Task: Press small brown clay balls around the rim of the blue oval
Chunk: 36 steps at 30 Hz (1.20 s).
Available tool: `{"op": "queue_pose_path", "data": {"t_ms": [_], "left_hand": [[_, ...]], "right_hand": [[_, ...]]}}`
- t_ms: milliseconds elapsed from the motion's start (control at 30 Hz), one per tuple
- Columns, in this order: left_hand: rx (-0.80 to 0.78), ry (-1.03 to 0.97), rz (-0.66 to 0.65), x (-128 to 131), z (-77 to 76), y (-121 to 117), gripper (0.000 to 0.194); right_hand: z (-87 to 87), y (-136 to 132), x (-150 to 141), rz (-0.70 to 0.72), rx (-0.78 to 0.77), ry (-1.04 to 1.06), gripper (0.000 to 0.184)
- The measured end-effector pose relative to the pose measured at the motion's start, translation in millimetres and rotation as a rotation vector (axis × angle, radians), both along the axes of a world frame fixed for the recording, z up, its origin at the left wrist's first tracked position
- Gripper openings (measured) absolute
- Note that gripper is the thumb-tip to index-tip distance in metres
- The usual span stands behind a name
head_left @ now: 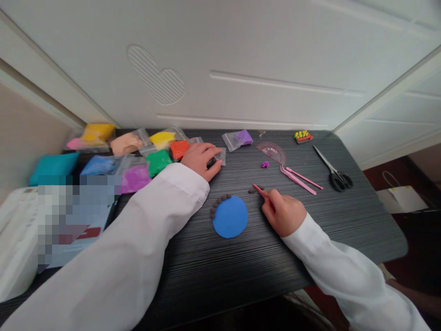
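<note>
My left hand (203, 158) lies with its fingers spread over a small clear bag of dark clay (214, 159) at the back of the table. Between the fingers of my right hand (284, 212) is a pink modelling tool (259, 189), its tip at a small piece of grey clay (251, 191). More grey clay is partly hidden beside the tool. Left of that hand lies a flat blue clay disc (231, 218). Several small grey clay lumps (217, 203) run along its upper left edge.
Bags of coloured clay, among them green (158, 162) and purple (244, 137), lie along the back. Toward the right are a protractor (272, 151), a purple clay bit (265, 164), pink tweezers (299, 180), a thin pink tool (306, 178), scissors (336, 174) and a colourful small piece (302, 136).
</note>
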<state>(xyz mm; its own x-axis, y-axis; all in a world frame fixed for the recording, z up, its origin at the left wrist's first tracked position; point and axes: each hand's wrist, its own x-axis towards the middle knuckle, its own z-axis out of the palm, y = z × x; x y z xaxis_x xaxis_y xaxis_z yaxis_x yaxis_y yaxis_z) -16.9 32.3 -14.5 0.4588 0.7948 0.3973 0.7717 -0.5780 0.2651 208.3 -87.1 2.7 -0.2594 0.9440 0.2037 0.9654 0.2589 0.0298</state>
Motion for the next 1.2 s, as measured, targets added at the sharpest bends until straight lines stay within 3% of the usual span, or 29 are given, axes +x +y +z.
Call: {"op": "queue_pose_path", "data": {"t_ms": [1000,1200], "left_hand": [[0.046,-0.013,-0.003,-0.2,-1.7,1.1,0.037],[0.028,-0.02,0.005,0.1,-1.7,0.4,0.038]], "right_hand": [[-3.1,2.5,0.8,0.025,0.069,0.108,0.013],[3.5,3.4,23.3,-0.013,0.144,0.201,0.022]]}}
